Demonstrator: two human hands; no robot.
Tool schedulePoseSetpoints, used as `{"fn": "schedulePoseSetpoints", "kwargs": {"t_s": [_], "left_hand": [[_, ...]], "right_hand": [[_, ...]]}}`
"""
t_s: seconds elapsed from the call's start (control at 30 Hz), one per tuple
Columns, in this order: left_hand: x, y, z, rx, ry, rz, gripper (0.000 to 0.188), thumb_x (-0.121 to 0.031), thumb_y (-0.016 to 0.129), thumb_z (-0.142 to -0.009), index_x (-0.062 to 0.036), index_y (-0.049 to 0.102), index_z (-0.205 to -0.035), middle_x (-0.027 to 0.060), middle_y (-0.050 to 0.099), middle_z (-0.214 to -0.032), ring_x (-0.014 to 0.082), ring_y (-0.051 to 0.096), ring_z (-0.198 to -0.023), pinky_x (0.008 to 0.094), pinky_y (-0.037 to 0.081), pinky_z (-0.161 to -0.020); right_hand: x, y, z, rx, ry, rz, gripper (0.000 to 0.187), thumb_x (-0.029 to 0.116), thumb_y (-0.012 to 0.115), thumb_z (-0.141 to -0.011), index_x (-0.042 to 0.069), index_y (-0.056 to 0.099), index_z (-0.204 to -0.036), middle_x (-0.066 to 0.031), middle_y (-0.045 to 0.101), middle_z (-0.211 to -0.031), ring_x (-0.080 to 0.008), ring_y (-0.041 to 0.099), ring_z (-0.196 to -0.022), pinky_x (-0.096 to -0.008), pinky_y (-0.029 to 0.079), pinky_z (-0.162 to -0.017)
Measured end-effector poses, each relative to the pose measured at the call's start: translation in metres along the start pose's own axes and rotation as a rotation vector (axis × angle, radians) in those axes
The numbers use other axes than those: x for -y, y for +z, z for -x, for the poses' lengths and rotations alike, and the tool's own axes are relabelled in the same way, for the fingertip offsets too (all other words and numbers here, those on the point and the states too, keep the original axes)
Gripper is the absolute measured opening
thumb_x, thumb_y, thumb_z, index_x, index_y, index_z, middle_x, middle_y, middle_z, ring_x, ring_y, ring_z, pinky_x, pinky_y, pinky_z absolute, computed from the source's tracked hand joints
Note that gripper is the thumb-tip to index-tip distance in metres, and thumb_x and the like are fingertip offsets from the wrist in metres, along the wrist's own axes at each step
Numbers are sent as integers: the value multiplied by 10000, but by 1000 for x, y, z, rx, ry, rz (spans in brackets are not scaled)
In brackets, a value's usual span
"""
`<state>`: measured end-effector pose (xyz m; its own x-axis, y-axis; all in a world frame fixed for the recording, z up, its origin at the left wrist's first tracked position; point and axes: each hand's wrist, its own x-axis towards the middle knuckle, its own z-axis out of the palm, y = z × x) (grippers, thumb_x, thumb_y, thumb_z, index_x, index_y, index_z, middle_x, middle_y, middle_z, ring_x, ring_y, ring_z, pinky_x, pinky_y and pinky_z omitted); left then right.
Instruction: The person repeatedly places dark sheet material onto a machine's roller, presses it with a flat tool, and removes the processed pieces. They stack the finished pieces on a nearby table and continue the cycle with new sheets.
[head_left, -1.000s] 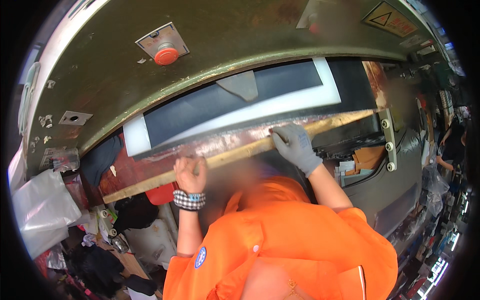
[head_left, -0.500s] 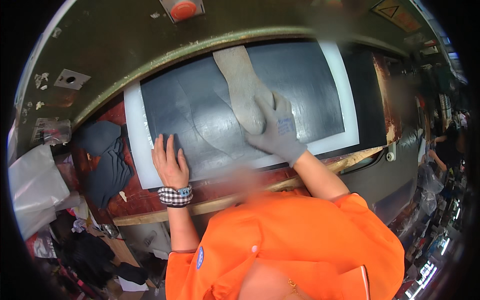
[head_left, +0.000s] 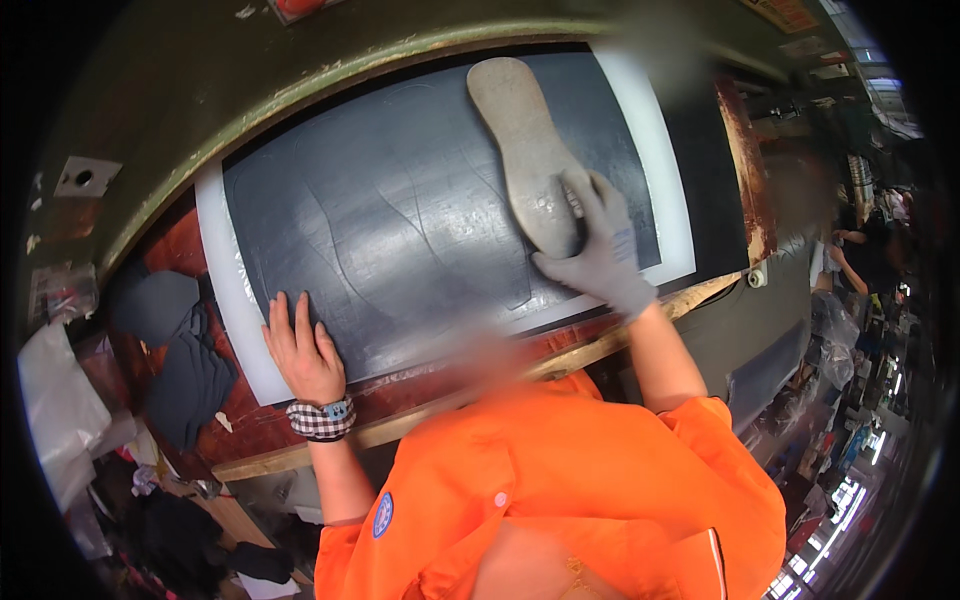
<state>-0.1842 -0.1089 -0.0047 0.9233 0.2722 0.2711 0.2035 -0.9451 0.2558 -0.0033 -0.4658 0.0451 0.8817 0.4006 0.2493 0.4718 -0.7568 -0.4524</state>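
Observation:
A grey, insole-shaped cutting die stands on the right part of a dark sheet, its long axis running away from me. My right hand, in a grey glove, is closed round the die's near, rounded end. Curved outlines of the same kind mark the sheet to the left of the die. Under the sheet lies a white board, its border showing on several sides. My bare left hand rests flat at the sheet's near left corner, fingers stretched out. A checked band is round that wrist.
Dark cut pieces are stacked left of the board on a worn red table with a wooden front edge. A green machine beam spans the far side. Clear plastic bags hang at far left.
My right hand has shifted the die to the right across the sheet. Another curved outline shows where it stood. My left hand stays at the sheet's corner while the view has shifted.

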Motion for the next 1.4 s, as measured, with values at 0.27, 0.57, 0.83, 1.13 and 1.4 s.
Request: {"fn": "schedulePoseSetpoints", "kwargs": {"t_s": [0.27,0.57,0.83,1.13,1.4], "left_hand": [[17,12,-59,-18,44,15,430,-100,550,-949,-75,582,-1377,187,465,-1499,381,433,-1387,567,297,-1159],[31,28,-146,-295,65,42,359,-28,581,-910,-49,660,-1260,166,628,-1154,343,588,-1085,459,448,-985],[-27,51,-140,-106,178,145,229,-97,636,-896,-43,702,-1109,133,615,-860,327,587,-835,441,464,-774],[-11,53,-166,-122,101,223,126,-93,654,-891,-55,735,-980,121,655,-857,330,614,-793,424,498,-724],[-21,62,-138,-139,66,232,56,-95,713,-830,-41,724,-841,115,596,-814,321,564,-813,435,465,-763]], "right_hand": [[-25,15,-64,-14,-33,-107,1032,303,881,-581,86,428,-1482,-251,460,-1398,-420,465,-1283,-476,392,-1086],[-39,16,-180,-549,-112,-48,1070,404,798,-805,-90,192,-1536,-326,284,-1543,-474,320,-1401,-536,283,-1156],[-50,-11,-264,-718,10,110,1107,510,682,-908,-189,39,-1478,-494,78,-1491,-614,133,-1416,-613,173,-1164],[-49,5,-212,-621,6,-143,971,368,715,-918,-140,139,-1512,-407,211,-1526,-546,249,-1418,-543,248,-1164],[-42,64,-90,-164,-107,-208,210,154,689,-836,34,676,-1009,-131,674,-900,-344,620,-943,-434,491,-869]]}}
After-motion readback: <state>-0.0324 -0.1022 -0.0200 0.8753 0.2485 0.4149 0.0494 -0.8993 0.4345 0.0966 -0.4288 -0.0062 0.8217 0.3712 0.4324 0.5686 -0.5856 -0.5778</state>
